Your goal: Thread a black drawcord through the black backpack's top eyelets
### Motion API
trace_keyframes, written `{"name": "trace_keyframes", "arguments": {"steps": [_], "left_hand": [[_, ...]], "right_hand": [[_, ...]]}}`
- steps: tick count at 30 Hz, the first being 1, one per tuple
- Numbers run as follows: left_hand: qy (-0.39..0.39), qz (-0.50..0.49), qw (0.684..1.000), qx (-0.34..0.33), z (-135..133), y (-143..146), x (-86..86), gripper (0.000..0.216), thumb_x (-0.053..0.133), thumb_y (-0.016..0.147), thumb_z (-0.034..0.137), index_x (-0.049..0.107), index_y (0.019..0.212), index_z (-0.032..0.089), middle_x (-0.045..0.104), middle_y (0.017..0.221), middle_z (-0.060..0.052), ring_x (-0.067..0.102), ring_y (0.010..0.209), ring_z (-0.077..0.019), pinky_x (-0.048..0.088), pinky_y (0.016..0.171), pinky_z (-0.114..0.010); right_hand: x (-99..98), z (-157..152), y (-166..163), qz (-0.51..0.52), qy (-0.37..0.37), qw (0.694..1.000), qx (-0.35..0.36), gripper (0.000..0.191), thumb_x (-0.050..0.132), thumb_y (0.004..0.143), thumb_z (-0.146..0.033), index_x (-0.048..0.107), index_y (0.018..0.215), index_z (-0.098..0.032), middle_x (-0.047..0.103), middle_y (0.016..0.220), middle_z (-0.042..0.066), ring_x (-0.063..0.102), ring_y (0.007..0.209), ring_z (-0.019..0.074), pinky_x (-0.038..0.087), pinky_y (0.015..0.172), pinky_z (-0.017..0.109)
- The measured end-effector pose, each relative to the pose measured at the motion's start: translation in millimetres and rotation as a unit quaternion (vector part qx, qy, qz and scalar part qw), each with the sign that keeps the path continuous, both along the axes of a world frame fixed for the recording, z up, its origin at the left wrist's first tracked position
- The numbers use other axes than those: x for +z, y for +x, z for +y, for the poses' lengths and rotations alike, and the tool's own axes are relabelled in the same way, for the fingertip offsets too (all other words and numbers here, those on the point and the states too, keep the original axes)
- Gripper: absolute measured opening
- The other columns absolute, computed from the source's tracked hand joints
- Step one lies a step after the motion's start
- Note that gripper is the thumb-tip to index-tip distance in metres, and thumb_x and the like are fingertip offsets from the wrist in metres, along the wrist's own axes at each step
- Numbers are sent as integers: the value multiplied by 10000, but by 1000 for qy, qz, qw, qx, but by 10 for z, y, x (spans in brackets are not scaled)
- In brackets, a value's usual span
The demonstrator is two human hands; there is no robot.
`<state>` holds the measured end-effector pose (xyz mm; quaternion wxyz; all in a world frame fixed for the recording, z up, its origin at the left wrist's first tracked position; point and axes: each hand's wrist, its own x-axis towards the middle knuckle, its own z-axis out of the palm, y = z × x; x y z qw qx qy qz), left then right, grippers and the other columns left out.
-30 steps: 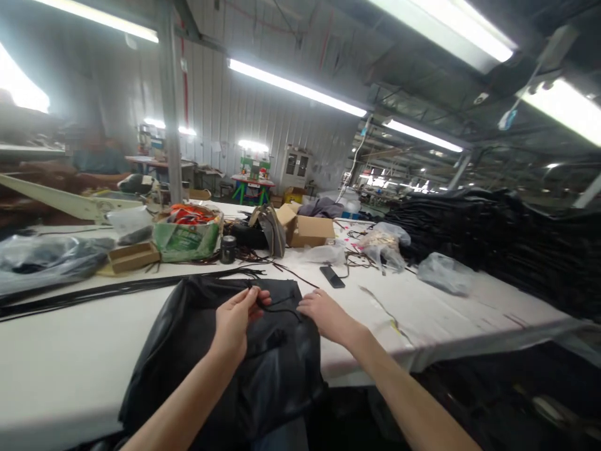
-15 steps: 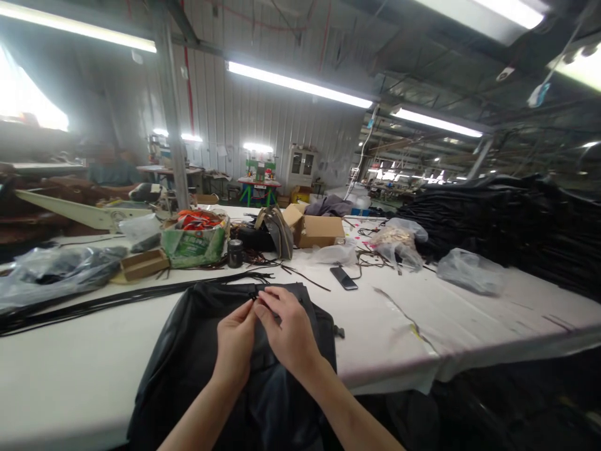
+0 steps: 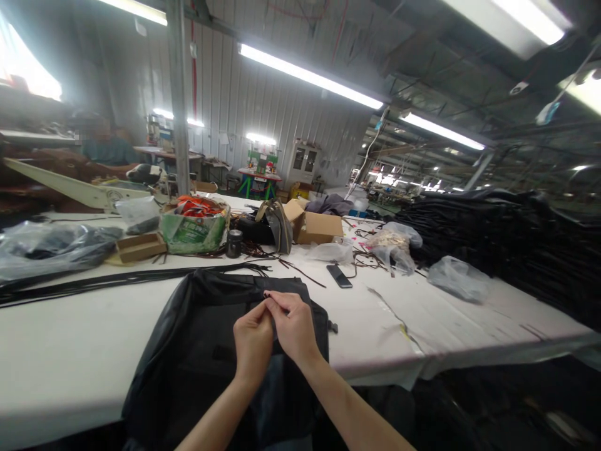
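A black bag [image 3: 201,351] lies flat on the white table [image 3: 70,363], hanging over its near edge. Both hands meet above the bag's upper middle. My left hand [image 3: 252,341] is closed in a pinch at its fingertips, and my right hand [image 3: 293,326] is pinched too, touching the left. Between the fingertips sits a small dark piece [image 3: 267,295] on the bag, perhaps a zipper pull or cord end; it is too small to name. A small black clip [image 3: 332,326] lies at the bag's right edge.
Long black straps [image 3: 117,280] run along the table behind the bag. Farther back stand a green box [image 3: 193,233], cardboard boxes [image 3: 315,228], a dark jar [image 3: 233,243], a phone [image 3: 339,275] and plastic bags [image 3: 457,279]. Stacked black material [image 3: 511,238] fills the right. A person [image 3: 101,150] sits far left.
My right hand came in from the bag's right side to meet my left hand; both now pinch together at one spot. The view shifted slightly.
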<state>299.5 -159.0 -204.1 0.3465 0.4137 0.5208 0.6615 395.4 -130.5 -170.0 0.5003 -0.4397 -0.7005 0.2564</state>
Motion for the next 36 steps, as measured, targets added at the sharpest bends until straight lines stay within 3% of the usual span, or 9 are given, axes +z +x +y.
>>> {"name": "trace_keyframes", "arguments": {"steps": [9, 14, 17, 19, 22, 26, 28, 32, 36], "left_hand": [[4, 73, 997, 18, 6, -64, -31, 366, 600, 979, 406, 823, 825, 161, 632, 634, 22, 514, 622, -141, 370, 595, -223], [10, 104, 994, 18, 33, -44, -12, 380, 591, 1002, 393, 866, 840, 187, 722, 661, -18, 579, 612, -169, 361, 586, -251], [17, 105, 994, -6, 45, -48, 6, 329, 643, 995, 408, 910, 954, 219, 825, 797, -74, 701, 693, -234, 458, 636, -278], [22, 110, 993, -20, 30, -113, 33, 284, 731, 935, 370, 911, 1111, 238, 877, 1005, -121, 788, 875, -307, 558, 777, -330], [8, 125, 992, -21, -59, -318, 89, 444, 817, 852, 335, 863, 1282, 236, 847, 1263, -162, 785, 1142, -384, 584, 1019, -445], [-39, 90, 995, -26, -256, -681, 118, 459, 857, 804, 430, 880, 1224, 248, 857, 1233, -131, 786, 1016, -383, 602, 995, -478], [-46, 107, 993, -34, -353, -858, 84, 446, 857, 800, 484, 889, 1192, 273, 863, 1215, -111, 780, 1048, -391, 599, 1015, -484], [31, 249, 968, -1, -536, -1232, -19, 372, 780, 878, 522, 880, 1171, 316, 848, 1296, -72, 744, 1267, -391, 540, 1159, -508], [114, 360, 920, 102, -726, -1683, -23, 329, 739, 951, 537, 842, 1197, 345, 824, 1357, -59, 751, 1267, -381, 532, 1174, -552]], "right_hand": [[-80, 5, -52, 11, -16, 1000, -11, 290, 678, 1039, -352, 875, 1217, -237, 850, 1237, 91, 750, 1245, 288, 594, 1177, 451], [-88, -9, -53, 4, -7, 1000, -26, 308, 623, 1069, -386, 867, 1179, -234, 841, 1212, 107, 756, 1193, 279, 602, 1145, 451], [-105, 36, 36, 16, -22, 1000, -15, 332, 625, 1070, -461, 867, 1128, -240, 837, 1224, 109, 755, 1199, 293, 583, 1159, 482], [-65, 115, 147, 52, -64, 997, 3, 365, 662, 1046, -534, 865, 1099, -235, 837, 1244, 109, 752, 1223, 315, 552, 1187, 515], [145, 292, 348, 137, -147, 979, 26, 471, 770, 950, -652, 854, 1067, -203, 850, 1180, 118, 755, 1209, 339, 527, 1194, 535], [626, 526, 539, 227, -197, 950, 90, 545, 955, 751, -681, 801, 929, -190, 822, 958, 83, 752, 1001, 274, 601, 991, 426], [850, 615, 570, 241, -216, 939, 121, 540, 1017, 689, -624, 777, 902, -189, 778, 871, 45, 730, 894, 228, 605, 886, 371], [1158, 748, 563, 240, -214, 939, 118, 447, 1010, 739, -495, 771, 926, -167, 701, 794, 1, 672, 756, 167, 589, 773, 320], [1397, 830, 575, 263, -182, 941, 108, 299, 916, 874, -418, 728, 914, -189, 603, 761, -39, 558, 650, 114, 552, 689, 274]]}}
